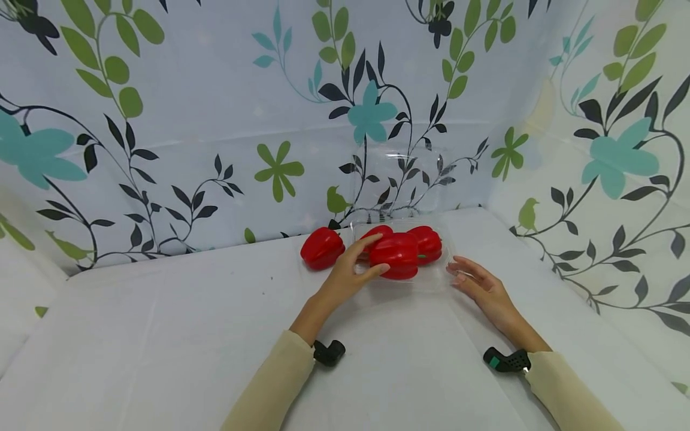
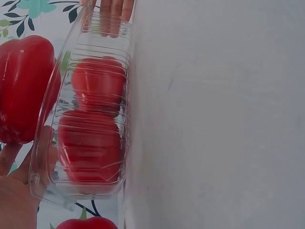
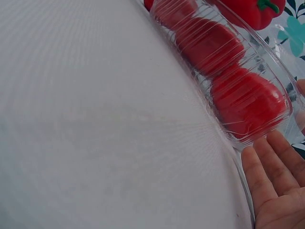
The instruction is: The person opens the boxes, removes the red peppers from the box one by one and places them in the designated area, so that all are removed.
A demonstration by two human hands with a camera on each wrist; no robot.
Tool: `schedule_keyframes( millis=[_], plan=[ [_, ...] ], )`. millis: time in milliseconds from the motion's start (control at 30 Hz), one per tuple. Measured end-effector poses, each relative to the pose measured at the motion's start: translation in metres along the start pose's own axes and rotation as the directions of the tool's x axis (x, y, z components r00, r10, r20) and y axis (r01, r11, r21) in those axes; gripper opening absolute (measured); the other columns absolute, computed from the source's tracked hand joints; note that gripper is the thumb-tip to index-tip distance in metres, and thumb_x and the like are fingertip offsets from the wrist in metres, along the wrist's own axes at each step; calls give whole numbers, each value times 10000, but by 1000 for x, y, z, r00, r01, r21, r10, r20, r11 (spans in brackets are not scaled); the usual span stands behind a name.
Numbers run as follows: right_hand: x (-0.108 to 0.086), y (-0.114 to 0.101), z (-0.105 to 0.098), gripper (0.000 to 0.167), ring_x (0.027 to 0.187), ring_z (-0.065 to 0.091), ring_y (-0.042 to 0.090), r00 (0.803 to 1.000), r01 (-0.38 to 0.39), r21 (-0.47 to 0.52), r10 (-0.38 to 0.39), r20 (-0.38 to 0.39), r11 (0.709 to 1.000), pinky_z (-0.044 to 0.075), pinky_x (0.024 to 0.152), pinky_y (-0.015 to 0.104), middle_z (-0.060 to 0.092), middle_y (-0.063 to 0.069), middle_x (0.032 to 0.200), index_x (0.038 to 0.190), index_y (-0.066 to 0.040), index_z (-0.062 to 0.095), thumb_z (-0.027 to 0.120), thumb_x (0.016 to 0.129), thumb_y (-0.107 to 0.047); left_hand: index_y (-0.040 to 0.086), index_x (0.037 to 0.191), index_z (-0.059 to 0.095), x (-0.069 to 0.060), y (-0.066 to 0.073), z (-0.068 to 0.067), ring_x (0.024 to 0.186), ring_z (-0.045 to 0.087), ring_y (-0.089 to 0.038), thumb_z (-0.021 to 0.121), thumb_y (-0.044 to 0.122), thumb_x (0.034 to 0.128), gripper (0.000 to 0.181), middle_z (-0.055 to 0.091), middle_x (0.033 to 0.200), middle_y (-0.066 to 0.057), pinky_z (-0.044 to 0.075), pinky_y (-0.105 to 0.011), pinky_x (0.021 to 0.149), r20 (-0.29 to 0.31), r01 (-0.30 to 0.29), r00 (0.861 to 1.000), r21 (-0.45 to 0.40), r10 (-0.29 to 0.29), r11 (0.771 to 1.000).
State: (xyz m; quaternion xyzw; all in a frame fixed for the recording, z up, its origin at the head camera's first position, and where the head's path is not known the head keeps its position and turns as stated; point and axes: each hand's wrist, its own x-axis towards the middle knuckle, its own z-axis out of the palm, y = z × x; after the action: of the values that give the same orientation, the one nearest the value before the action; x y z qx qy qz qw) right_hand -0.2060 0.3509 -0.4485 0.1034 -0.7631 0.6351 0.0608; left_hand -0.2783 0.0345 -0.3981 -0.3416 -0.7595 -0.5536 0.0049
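I have the left hand [image 1: 345, 275] gripping a glossy red bell pepper [image 1: 396, 254] between thumb and fingers, raised over the clear ribbed plastic container [image 1: 438, 278] on the far side of the white-covered table [image 1: 215, 335]. My right hand [image 1: 485, 293], fingers loosely extended, rests at the container's right end. Two red peppers [image 1: 429, 242] sit inside; a loose red pepper [image 1: 322, 248] lies left.

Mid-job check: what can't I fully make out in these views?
Rear-left pepper: head view, partly hidden by the front pepper and left hand.
Lone pepper outside the clear container: left wrist view, cut off by the bottom edge.
Right hand: right wrist view, cut off by the right edge.
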Motion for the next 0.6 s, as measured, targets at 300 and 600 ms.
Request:
schedule_keyframes(
  millis=[300,600],
  plan=[
    [-1,-1,1,507,1205,550,56,1000,-18,-33,18,1,999,496,918,183,540,68,1388,1491,-66,364,520,1018,-161,266,1454,435,-6,-1,-5,1170,521,-244,713,252,896,624,516,1371,-10,519,-419,930,-15,33,999,-29,-33,999],
    [-1,0,1,502,1212,552,52,1000,26,12,-26,10,1000,500,923,204,561,51,1371,1481,-25,361,520,1009,-90,217,1464,431,-11,-1,-12,1139,543,-249,713,235,896,635,534,1336,-42,519,-431,936,-14,34,999,-25,-35,999]
  ],
)
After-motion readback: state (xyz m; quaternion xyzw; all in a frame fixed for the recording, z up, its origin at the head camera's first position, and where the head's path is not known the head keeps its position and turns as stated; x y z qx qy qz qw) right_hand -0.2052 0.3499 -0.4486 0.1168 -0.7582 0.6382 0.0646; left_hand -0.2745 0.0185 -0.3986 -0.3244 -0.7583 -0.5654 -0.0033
